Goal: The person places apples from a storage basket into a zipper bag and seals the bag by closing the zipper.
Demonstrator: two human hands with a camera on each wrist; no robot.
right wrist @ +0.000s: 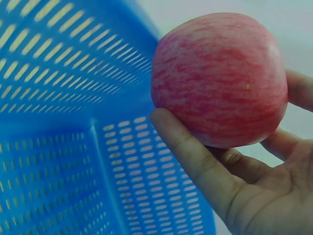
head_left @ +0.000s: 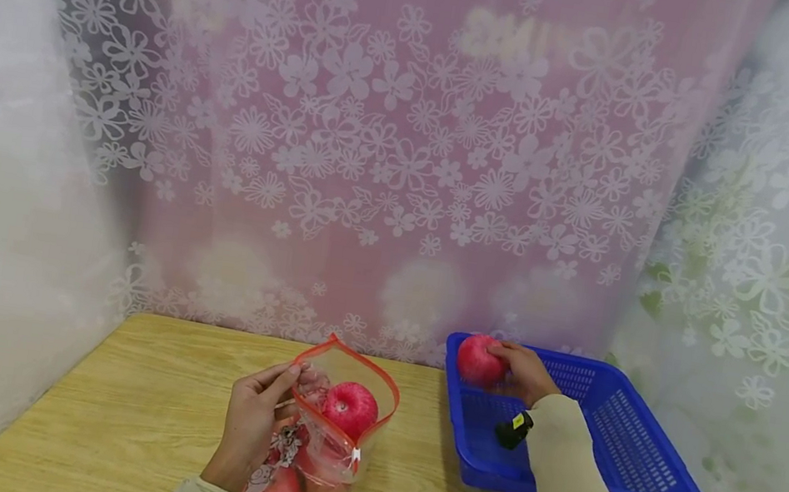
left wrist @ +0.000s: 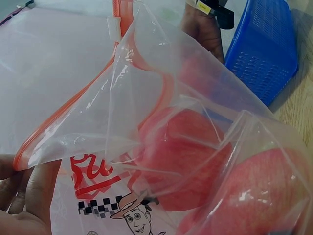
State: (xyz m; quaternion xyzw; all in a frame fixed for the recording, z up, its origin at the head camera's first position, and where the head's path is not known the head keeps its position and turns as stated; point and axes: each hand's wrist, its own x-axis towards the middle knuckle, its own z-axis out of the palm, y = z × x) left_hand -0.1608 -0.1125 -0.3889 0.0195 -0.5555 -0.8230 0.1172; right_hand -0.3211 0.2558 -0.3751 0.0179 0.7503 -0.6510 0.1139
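Note:
My left hand (head_left: pixel 254 415) pinches the red-edged rim of a clear zip bag (left wrist: pixel 98 122), whose mouth gapes upward. Inside the bag are several red apples (head_left: pixel 350 410), seen through the plastic in the left wrist view, where a printed cartoon figure in a hat also shows. My right hand (head_left: pixel 526 372) grips another red apple (right wrist: pixel 220 81) by its sides, over the left rim of a blue plastic basket (head_left: pixel 638 448). In the right wrist view the fingers curl beneath and behind this apple, with the basket's slotted walls beside it.
Both items rest on a light wooden table (head_left: pixel 137 403), the bag left of the basket. A pinkish flowered curtain (head_left: pixel 407 155) hangs behind the table, and pale sheets (head_left: pixel 777 274) hang at the sides. A dark wrist camera (head_left: pixel 514 431) sits on my right wrist.

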